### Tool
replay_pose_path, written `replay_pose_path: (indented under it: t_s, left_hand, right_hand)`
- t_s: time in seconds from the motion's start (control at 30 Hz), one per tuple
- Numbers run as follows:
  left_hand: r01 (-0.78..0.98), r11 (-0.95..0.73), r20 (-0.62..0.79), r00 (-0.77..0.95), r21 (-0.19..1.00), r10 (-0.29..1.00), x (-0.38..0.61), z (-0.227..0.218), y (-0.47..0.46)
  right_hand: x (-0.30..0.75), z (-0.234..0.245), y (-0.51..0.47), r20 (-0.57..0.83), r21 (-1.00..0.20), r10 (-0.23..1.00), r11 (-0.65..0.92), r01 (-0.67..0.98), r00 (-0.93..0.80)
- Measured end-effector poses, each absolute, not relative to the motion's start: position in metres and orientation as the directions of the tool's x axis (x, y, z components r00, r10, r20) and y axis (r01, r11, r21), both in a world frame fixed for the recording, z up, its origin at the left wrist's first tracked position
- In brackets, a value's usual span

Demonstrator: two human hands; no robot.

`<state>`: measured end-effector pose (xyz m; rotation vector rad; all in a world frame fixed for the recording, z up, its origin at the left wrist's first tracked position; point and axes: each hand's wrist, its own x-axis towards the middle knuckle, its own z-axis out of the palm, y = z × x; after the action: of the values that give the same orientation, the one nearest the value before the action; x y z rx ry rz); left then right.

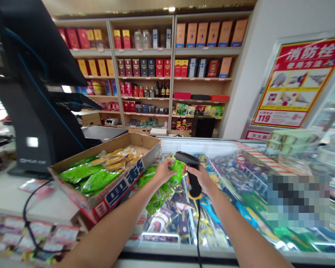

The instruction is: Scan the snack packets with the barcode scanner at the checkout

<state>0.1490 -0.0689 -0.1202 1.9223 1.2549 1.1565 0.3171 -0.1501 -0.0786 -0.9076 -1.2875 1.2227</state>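
Seen from head height at a shop counter: the left hand [163, 173] raised, fingers curled and pressed against a bright green foil packet [176, 168], part of it hidden behind them, a pinch that looks firm though not every fingertip shows. The right hand [201, 179] closed around the handle of a black corded barcode scanner [194, 182] with a yellow collar, its head just above that same packet. Both hands held in the air over a glass-topped chest freezer [201, 146], with a thin black cable [198, 230] hanging straight down from the scanner's base. Just left of the hands, an open brown cardboard carton [139, 140] with red and blue printing, tilted at the counter edge, most of its floor covered by flat green packets [83, 178] and yellow-orange sausage-shaped snacks in clear wrappers [118, 160]. More green packets [153, 193] heaped below the left hand, on or under the glass, impossible to tell which through the reflections. Beyond, wooden shelves of red and gold boxed liquor [147, 70], a black point-of-sale terminal [36, 111] at left, and a red-and-yellow fire hydrant instruction poster [296, 82] at right.
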Motion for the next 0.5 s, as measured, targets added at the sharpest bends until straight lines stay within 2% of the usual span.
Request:
replay_pose_path:
  t_s: [0.1, 0.17, 0.23, 0.33, 0.5]
  left_hand:
    - [-0.031, -0.326, 0.327, 0.114, 0.945, 0.938, 0.145, -0.117, -0.067]
    - [-0.311, -0.232, 0.262, 0.059, 0.922, 0.963, 0.141, -0.113, -0.067]
    - [-0.502, -0.161, 0.189, 0.006, 0.85, 0.982, 0.136, -0.109, -0.067]
    - [-0.634, -0.108, 0.109, -0.037, 0.766, 0.993, 0.131, -0.104, -0.068]
    - [-0.676, -0.103, 0.05, -0.097, 0.73, 0.994, 0.13, -0.101, -0.071]
  right_hand:
    - [0.318, -0.079, -0.151, 0.227, -0.963, 0.966, 0.203, -0.178, -0.125]
    - [0.319, -0.079, -0.152, 0.252, -0.951, 0.96, 0.223, -0.215, -0.121]
    - [0.32, -0.077, -0.153, 0.275, -0.942, 0.954, 0.242, -0.234, -0.12]
    - [0.321, -0.076, -0.152, 0.278, -0.945, 0.951, 0.247, -0.213, -0.133]
    - [0.321, -0.081, -0.145, 0.193, -0.977, 0.978, 0.184, -0.11, -0.079]
